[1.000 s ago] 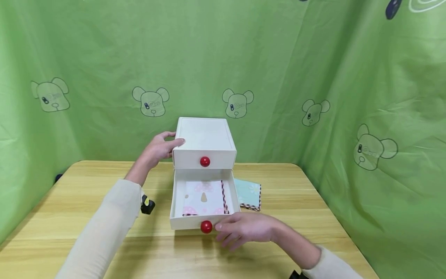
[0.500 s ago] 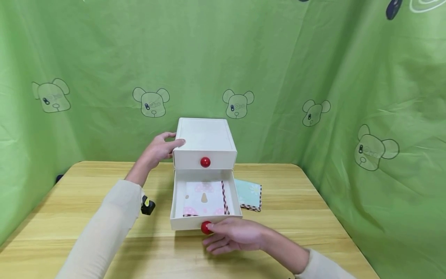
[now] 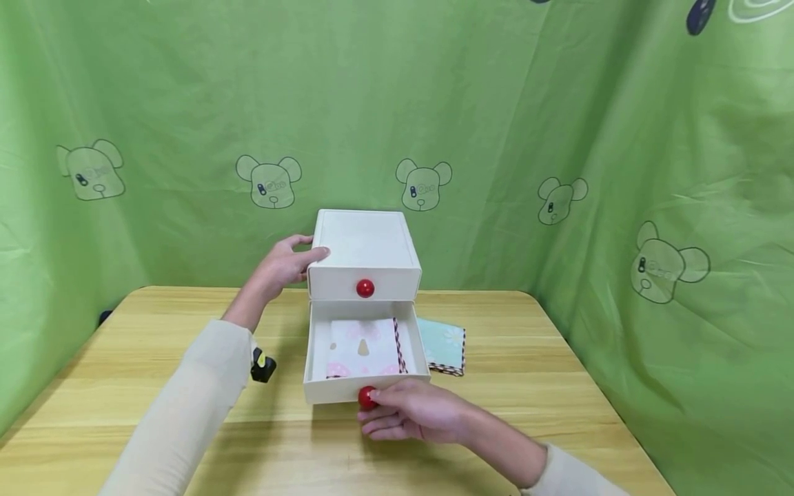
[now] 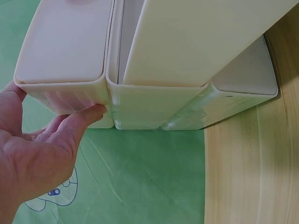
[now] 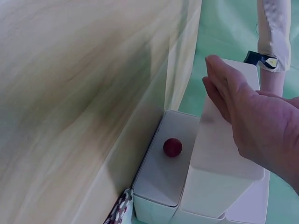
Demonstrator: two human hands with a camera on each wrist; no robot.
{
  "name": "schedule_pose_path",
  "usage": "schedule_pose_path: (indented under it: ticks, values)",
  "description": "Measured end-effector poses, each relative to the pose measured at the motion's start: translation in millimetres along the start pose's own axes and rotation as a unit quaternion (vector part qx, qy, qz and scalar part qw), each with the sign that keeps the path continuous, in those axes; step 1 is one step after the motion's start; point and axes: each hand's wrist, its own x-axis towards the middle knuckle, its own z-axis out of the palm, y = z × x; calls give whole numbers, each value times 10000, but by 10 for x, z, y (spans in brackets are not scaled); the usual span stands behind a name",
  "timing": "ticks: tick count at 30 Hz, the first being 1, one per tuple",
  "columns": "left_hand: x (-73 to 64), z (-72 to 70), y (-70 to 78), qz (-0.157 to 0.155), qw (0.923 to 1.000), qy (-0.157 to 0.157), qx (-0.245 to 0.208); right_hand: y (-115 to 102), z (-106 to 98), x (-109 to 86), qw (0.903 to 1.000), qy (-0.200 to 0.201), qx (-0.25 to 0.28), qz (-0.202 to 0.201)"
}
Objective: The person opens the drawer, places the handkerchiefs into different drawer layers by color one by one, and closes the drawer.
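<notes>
A white drawer cabinet (image 3: 366,238) stands on the table. Its middle drawer (image 3: 335,391) is pulled out, with a folded white-and-pink handkerchief (image 3: 361,344) inside. My right hand (image 3: 424,410) holds that drawer's red knob (image 3: 366,397), thumb on it and fingers just below; in the right wrist view the hand (image 5: 266,116) hides this knob. My left hand (image 3: 279,265) rests at the cabinet's upper left edge, thumb on top. In the left wrist view its fingers (image 4: 77,121) lie against the side wall of the top tier.
A folded mint handkerchief (image 3: 448,341) with a checked border lies right of the cabinet. The closed top drawer has a red knob (image 3: 365,288). A lower drawer with another red knob (image 5: 172,147) shows in the right wrist view. A green curtain (image 3: 353,103) surrounds the wooden table (image 3: 155,386).
My right hand has moved left from beside the knob onto it. The middle drawer has slid inward slightly over the last half second. My left hand has stayed in place.
</notes>
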Motion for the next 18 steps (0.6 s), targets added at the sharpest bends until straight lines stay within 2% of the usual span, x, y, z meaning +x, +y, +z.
schedule_pose_path:
  ticks: [9, 18]
  values:
    - [-30, 7, 27, 13, 10000, -34, 27, -52, -16, 74, 9994, 228, 205, -172]
    - [-6, 5, 6, -7, 10000, 17, 50, -141, -87, 238, 9983, 383, 310, -324]
